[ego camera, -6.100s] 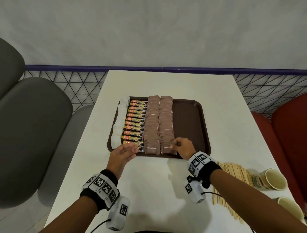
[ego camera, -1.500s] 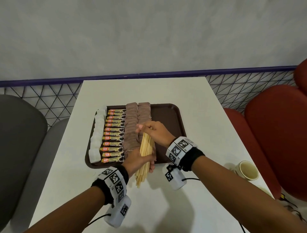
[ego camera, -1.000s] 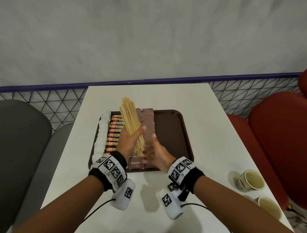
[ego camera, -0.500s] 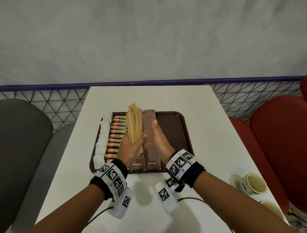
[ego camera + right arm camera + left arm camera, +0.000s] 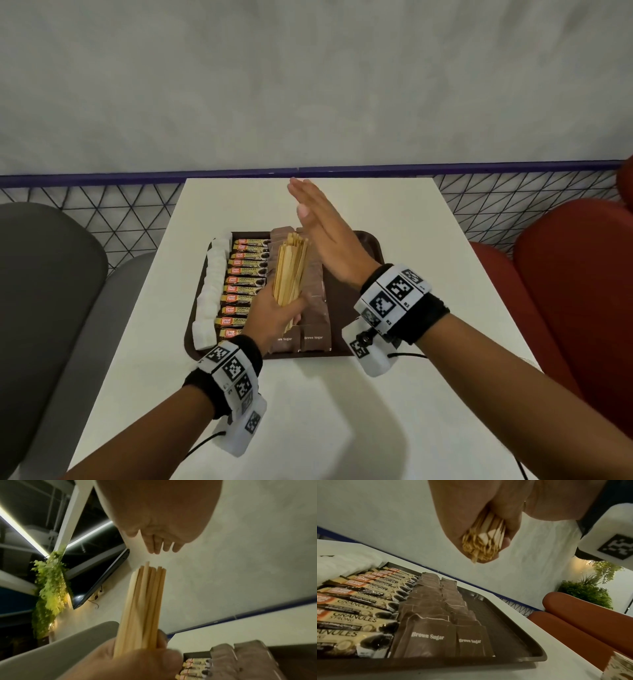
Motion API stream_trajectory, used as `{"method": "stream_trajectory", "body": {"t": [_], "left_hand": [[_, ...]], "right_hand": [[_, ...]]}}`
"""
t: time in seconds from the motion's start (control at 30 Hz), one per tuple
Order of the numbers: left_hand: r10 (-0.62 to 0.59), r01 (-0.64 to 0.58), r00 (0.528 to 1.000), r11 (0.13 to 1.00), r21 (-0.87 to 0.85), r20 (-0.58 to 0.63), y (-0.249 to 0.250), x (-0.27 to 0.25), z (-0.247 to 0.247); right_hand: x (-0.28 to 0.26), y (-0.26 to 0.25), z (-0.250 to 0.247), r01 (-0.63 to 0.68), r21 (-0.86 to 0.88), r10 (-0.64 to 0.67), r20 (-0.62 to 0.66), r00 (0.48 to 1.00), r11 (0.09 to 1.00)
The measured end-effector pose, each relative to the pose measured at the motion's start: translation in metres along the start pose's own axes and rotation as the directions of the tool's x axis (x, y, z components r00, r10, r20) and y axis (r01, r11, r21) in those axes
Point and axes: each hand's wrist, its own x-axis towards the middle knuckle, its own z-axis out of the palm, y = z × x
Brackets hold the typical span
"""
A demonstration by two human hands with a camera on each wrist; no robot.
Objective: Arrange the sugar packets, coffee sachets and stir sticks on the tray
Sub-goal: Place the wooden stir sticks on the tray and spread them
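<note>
A: Which step is this?

B: Squaring up the stir sticks (image 5: pixel 289 274), I'd judge. The left hand (image 5: pixel 274 317) is clamped round the bundle's lower end, holding it upright above the brown sugar packets (image 5: pixel 315 301). The right hand (image 5: pixel 329 236) is flat, fingers straight, raised just beside the stick tips at their 2 o'clock, holding nothing.

A: And next?

B: Probably tapping the tips level, then laying the bundle on the bare strip at 3 o'clock on the tray (image 5: pixel 371 246).

A: Counts?

B: Two rows of brown sugar, roughly eleven coffee sachets (image 5: pixel 245 284) in one column, a white sugar column (image 5: pixel 210 294) at 9 o'clock. The sticks are too many to count. All of it sits on the white surface (image 5: pixel 394 212).
</note>
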Motion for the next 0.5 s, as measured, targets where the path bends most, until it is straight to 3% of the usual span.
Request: {"method": "stream_trajectory", "body": {"t": [0.1,0.13,0.3,0.37,0.43,0.5], "left_hand": [[0.004,-0.003,1.0,1.0,-0.011,0.026,0.002,0.0,0.001],[0.01,-0.01,1.0,1.0,-0.001,0.03,0.003,-0.001,0.001],[-0.034,0.038,0.996,0.998,-0.042,0.08,0.004,-0.001,0.0],[-0.073,0.08,0.992,0.994,-0.07,0.105,0.006,0.001,-0.001],[-0.081,0.092,0.989,0.992,-0.084,0.124,0.007,0.002,-0.001],[-0.081,0.093,0.988,0.991,-0.094,0.13,0.007,0.002,0.0]], "right_hand": [[-0.006,0.005,0.01,-0.104,-0.013,0.104,0.244,0.964,0.995],[-0.008,0.008,0.012,-0.122,0.012,0.115,0.263,0.958,0.992],[-0.008,0.018,0.012,-0.17,0.243,0.166,0.039,0.985,0.955],[-0.009,0.021,0.013,-0.184,0.26,0.164,0.096,0.982,0.948],[-0.01,0.023,0.015,-0.157,0.159,0.128,0.175,0.976,0.975],[-0.01,0.026,0.016,-0.139,0.072,0.125,0.171,0.977,0.988]]}}
